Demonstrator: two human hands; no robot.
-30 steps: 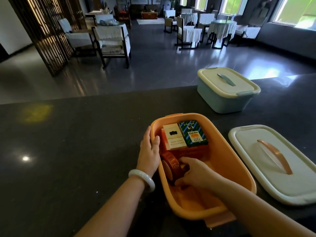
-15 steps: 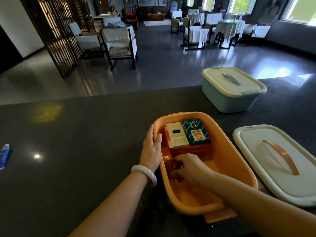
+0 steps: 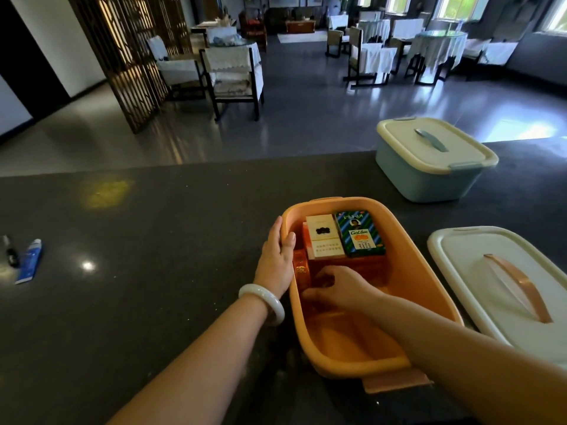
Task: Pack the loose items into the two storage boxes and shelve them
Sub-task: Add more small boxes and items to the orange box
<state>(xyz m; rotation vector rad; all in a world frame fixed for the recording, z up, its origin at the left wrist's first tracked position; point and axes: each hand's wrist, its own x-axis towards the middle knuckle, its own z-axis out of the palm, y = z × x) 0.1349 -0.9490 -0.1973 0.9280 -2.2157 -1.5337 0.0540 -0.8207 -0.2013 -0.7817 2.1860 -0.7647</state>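
Holding the orange box at the middle of the frame, our left hand gripped its rim while our right hand curled inside by the tape roll; we could not tell if it gripped

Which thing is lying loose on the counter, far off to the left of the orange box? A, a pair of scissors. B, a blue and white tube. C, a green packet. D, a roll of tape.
B: a blue and white tube lies on the dark counter far left of the orange box, beside a small dark item too blurred to name.
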